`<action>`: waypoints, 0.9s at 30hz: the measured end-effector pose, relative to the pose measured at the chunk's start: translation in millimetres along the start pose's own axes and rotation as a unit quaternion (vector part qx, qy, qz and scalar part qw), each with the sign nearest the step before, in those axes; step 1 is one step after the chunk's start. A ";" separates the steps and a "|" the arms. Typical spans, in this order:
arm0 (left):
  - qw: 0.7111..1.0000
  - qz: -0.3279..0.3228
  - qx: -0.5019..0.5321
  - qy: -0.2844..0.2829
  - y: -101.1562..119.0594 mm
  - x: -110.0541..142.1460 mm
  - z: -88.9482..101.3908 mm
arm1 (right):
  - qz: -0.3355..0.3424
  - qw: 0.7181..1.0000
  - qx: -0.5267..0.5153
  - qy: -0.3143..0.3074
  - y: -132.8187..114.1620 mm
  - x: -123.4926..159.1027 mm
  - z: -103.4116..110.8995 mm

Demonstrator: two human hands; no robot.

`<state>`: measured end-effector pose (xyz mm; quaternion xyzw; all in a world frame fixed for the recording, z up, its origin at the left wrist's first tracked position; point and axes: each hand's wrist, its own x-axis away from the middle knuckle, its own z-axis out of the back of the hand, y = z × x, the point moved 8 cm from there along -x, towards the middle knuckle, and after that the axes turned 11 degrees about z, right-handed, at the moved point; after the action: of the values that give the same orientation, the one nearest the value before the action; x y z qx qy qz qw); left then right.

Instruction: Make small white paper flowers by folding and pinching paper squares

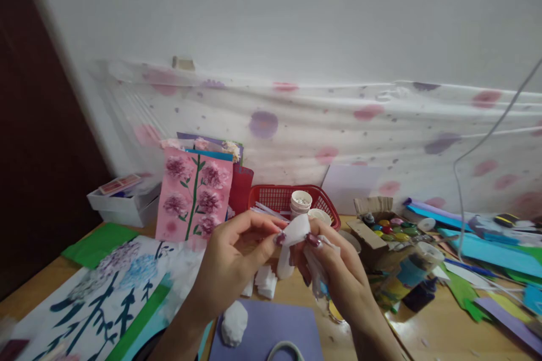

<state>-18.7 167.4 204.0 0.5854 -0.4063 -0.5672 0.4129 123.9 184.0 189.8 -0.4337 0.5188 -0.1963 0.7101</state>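
Above the table, my left hand [241,242] and my right hand [339,265] pinch a thin white strip of tissue-like paper [297,228] between thumbs and fingers. More of the soft white material hangs below and inside my right hand. Under my hands, small folded white pieces [266,283] lie on the wooden table. Nearer to me is a purple sheet [271,318], with a crumpled white lump [234,322] resting on its left part. A grey ring-shaped handle [285,350] shows at the bottom edge; the rest of it is out of view.
Behind my hands stands a red basket [277,196] with white cups [301,199]. A pink flower card [192,194] leans at the left, near a white box [127,203]. On the right are a cardboard box of paint pots [370,240], a bottle [402,279] and coloured papers [486,251].
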 end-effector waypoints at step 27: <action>0.983 -0.010 0.123 0.134 -7.3 0.7 23.5 | 0.005 0.998 -0.016 0.063 14.7 -5.6 9.1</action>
<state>-42.1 168.6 196.5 0.7063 -0.4082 -0.4338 0.3825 127.4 199.8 181.8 -0.4289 0.5676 -0.2114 0.6702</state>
